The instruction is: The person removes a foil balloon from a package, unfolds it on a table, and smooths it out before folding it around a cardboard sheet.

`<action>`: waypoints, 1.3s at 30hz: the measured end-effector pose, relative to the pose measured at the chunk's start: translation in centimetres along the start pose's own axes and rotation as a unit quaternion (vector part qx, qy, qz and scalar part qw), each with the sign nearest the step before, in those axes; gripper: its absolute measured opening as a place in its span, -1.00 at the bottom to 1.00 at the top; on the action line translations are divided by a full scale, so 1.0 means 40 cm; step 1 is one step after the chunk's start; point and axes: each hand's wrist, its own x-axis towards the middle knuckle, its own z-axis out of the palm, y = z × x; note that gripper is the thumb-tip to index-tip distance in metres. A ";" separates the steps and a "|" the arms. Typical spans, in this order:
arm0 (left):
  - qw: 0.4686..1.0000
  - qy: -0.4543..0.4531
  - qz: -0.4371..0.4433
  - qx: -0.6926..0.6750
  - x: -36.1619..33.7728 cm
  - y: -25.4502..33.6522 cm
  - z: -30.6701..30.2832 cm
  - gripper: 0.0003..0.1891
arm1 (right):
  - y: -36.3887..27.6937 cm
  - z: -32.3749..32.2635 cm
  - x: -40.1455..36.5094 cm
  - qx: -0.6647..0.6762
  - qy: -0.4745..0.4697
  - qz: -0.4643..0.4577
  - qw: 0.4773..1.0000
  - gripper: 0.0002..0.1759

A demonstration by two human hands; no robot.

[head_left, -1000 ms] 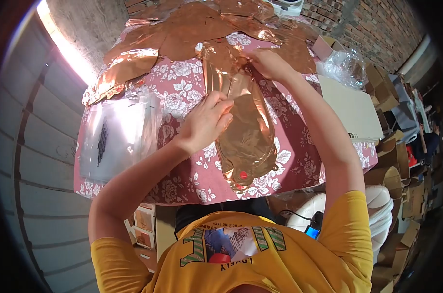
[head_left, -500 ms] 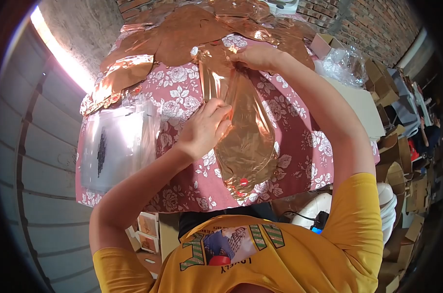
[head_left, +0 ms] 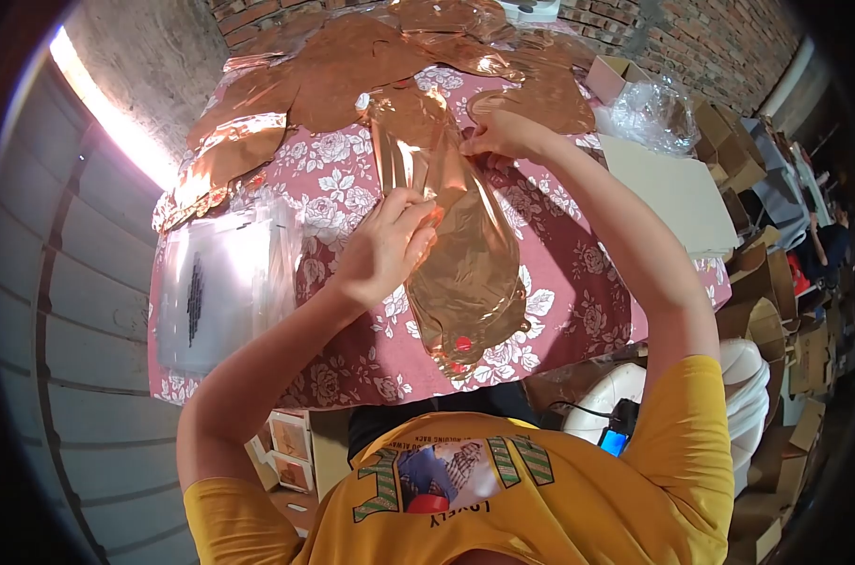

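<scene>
A flat, uninflated rose-gold foil balloon lies lengthwise in front of me, folded along its left side, with a small red spot near its lower end. My left hand is closed on its left edge at mid-length, fingers curled over the foil. Higher up, my right hand pinches the balloon's right edge between thumb and fingers. The exact fingertip contact is partly hidden on both sides. More flat foil balloons overlap behind it at the far side of the table.
A stack of clear plastic bags lies left on the floral tablecloth. To the right are a cream sheet, crumpled clear plastic and a small open box. Cardboard boxes crowd the right side.
My right hand has moved right and slightly down, from the balloon's top to its upper right edge. My left hand stays on the left edge. The view has shifted slightly.
</scene>
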 end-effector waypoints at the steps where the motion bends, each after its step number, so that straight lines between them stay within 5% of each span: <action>1: 1.000 0.000 0.000 0.000 -0.001 -0.001 0.001 -0.72 | 0.010 -0.001 0.002 0.000 0.000 0.000 1.000 -0.63; 4: 1.000 -0.001 0.000 0.002 -0.003 -0.001 0.001 -0.71 | 0.030 0.002 0.007 0.067 -0.043 0.041 0.996 -0.75; 10: 1.000 0.007 0.015 0.019 -0.002 -0.002 0.003 -0.71 | 0.037 0.025 0.003 0.131 0.013 0.046 0.990 -0.83; 16: 0.999 0.012 0.023 0.022 -0.002 -0.006 0.005 -0.72 | 0.059 0.034 0.033 -0.019 0.072 -0.200 0.977 -0.77; 18: 1.000 0.006 0.013 0.025 -0.002 -0.001 0.003 -0.72 | 0.059 0.030 0.028 -0.227 0.093 -0.261 0.934 -0.75; 22: 1.000 0.004 0.007 0.017 -0.002 -0.001 0.003 -0.71 | 0.069 0.030 0.024 -0.259 0.222 -0.218 0.914 -0.73; 26: 1.000 0.007 0.012 0.020 -0.002 -0.006 0.005 -0.70 | 0.036 0.030 0.007 -0.146 0.128 -0.210 0.958 -0.70; 28: 1.000 0.010 0.018 0.021 -0.003 -0.006 0.006 -0.70 | 0.041 0.040 0.003 -0.298 0.154 -0.254 0.907 -0.68; 32: 1.000 -0.001 0.000 0.015 -0.001 -0.002 0.002 -0.70 | 0.063 0.031 0.032 -0.267 0.225 -0.245 0.904 -0.69; 39: 1.000 -0.012 -0.014 0.022 -0.003 0.003 -0.001 -0.68 | 0.027 0.041 0.017 -0.294 0.149 -0.282 0.901 -0.64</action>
